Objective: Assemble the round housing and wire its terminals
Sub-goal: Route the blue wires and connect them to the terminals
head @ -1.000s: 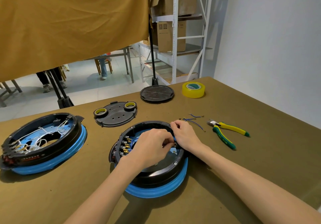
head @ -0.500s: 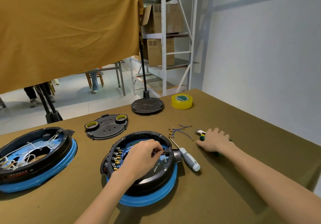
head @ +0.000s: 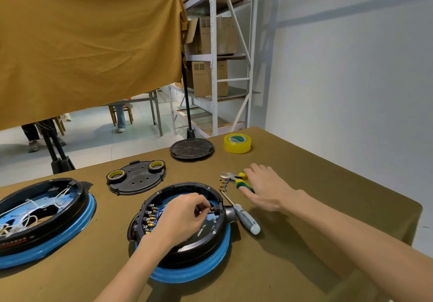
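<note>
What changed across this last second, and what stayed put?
The right hand left the housing, let go of the screwdriver beside it, and reached right onto the pliers. The left hand stayed pinching at the housing's inner rim.

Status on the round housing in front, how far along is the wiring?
Done: brass terminals sit in a row along the housing left wall.
In hand: left hand pinches a small part at the right inner rim; right hand rests on the green-yellow cutters. Screwdriver lies idle.
Left: loose blue wires remain on the table; the black cover plate is still off.
</note>
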{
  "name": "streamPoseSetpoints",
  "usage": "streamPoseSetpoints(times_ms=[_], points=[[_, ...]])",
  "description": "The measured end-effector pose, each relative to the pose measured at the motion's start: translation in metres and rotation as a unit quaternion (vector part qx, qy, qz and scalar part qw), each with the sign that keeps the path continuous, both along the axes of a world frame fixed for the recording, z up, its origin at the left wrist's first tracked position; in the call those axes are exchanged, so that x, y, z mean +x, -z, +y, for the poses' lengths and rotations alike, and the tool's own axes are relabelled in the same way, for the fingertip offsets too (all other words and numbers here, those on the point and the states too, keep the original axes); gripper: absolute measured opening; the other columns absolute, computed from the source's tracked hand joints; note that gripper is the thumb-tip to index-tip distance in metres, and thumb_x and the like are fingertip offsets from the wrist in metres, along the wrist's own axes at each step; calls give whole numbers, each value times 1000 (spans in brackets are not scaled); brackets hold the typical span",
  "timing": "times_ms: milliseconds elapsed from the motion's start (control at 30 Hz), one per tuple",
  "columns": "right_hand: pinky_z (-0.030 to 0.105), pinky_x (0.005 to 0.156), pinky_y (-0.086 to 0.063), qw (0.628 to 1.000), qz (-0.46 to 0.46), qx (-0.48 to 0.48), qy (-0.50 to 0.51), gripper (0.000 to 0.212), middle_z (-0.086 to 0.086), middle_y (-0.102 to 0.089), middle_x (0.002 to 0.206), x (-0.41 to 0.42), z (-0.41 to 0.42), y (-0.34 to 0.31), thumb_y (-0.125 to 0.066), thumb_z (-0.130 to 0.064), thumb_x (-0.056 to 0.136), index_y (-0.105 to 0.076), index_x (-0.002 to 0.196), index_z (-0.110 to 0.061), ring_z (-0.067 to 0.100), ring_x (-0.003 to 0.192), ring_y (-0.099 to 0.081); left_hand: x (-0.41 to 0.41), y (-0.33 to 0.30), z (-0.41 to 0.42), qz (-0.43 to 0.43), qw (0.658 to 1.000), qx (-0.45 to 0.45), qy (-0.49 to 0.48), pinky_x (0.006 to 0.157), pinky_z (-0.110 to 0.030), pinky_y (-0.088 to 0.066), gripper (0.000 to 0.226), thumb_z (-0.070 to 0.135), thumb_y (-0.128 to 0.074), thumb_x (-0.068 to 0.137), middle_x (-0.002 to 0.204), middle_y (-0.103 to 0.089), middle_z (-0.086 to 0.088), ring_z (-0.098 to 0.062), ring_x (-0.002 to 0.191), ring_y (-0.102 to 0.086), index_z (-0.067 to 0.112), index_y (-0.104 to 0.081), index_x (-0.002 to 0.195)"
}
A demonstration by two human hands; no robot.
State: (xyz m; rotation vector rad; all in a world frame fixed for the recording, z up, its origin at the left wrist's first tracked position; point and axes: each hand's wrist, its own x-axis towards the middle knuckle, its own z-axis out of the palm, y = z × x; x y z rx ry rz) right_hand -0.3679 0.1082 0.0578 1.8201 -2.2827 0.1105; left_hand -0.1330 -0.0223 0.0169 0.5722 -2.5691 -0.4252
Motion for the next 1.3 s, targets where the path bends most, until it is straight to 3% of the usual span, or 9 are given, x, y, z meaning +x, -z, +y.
streamPoseSetpoints(times_ms=[100,200,333,433,567,967,1300], points=[[41,96,-43,989,96,48,-99,55,5,-54,121,12,4,-22,-34,-58,102,-50,131,-15,23,103,-51,2,-3,2,12,1000,-10,-10,69,-15,-51,8,30,-67,92,84,-64,23,2,79,-60,33,-74,97],[43,89,-45,965,189,88,-157,51,6,-57,114,27,5,-40,-39,-58,99,-55,120,-14,24,96,-52,3,-4,5,15,999,-23,-28,60,-9,-40,5,34,-68,91,79,-60,24,3,75,-58,36,-72,93],[41,86,-46,944,241,118,-193,47,6,-60,107,40,2,-59,-45,-55,98,-60,113,-14,24,93,-53,2,-4,4,16,999,-27,-29,64,-9,-41,8,34,-68,92,79,-60,25,5,74,-57,34,-76,95],[39,91,-46,937,249,134,-203,48,5,-63,110,44,-2,-69,-48,-55,97,-62,118,-13,23,97,-55,2,-4,3,13,1000,-24,-16,78,-23,-53,12,33,-69,94,84,-62,24,2,78,-59,34,-78,101],[36,90,-44,930,251,158,-217,47,3,-63,110,53,-8,-76,-49,-53,98,-65,119,-14,21,96,-54,1,-5,2,9,999,-40,-11,85,-34,-54,15,33,-68,95,91,-67,19,-3,82,-61,33,-79,105],[40,94,-49,919,252,225,-203,37,5,-66,99,73,-24,-90,-50,-44,99,-68,100,-11,24,93,-59,0,-2,0,13,998,-54,-18,92,-36,-48,15,35,-67,95,92,-68,18,-2,85,-60,34,-78,104],[45,89,-56,909,254,265,-198,36,6,-69,88,78,-35,-96,-53,-44,96,-67,90,-11,27,86,-67,0,-2,0,18,999,-39,0,90,-37,-54,16,31,-68,95,96,-70,16,-4,85,-64,29,-80,106]])
